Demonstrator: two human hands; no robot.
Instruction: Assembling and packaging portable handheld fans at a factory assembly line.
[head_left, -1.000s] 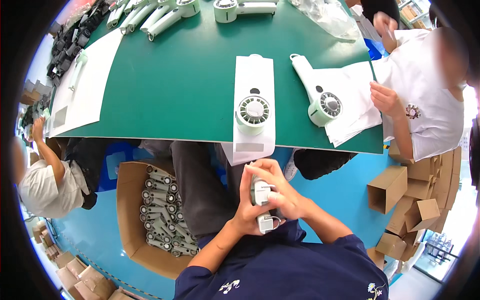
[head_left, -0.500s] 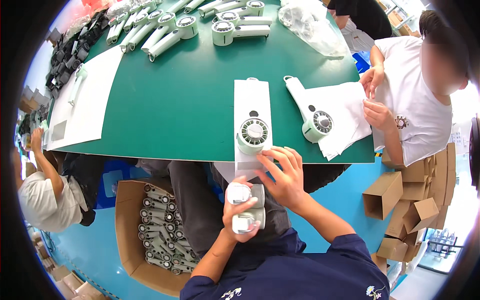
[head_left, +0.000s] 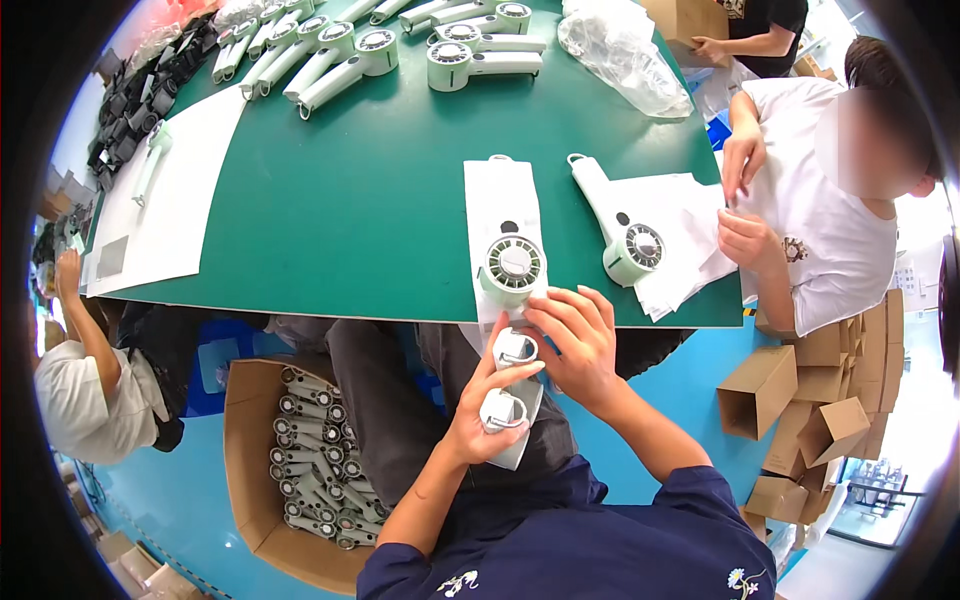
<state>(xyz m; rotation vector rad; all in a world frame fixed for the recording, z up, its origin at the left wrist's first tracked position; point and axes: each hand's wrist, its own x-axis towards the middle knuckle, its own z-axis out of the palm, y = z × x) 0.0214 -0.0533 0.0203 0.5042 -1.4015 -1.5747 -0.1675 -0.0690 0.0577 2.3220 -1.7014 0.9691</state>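
Note:
My left hand (head_left: 480, 415) grips a small pale green handheld fan (head_left: 505, 385) over my lap, just below the green table's (head_left: 350, 200) near edge. My right hand (head_left: 580, 345) rests on the fan's upper end, fingers curled over it. A white sleeve hangs under the fan. Directly ahead on the table lies another pale green fan (head_left: 512, 268) on a stack of white sleeves (head_left: 500, 205).
A second fan (head_left: 620, 235) lies on white sheets before a seated person (head_left: 830, 210) at right. More fans (head_left: 380, 45) line the far edge, beside a clear plastic bag (head_left: 620, 50). A cardboard box of fans (head_left: 300, 470) stands lower left. Folded cartons (head_left: 810, 400) pile at right.
My view has shifted down the table. My hands have moved up and apart a little, the fan turned so its two ends show, closer to the table edge.

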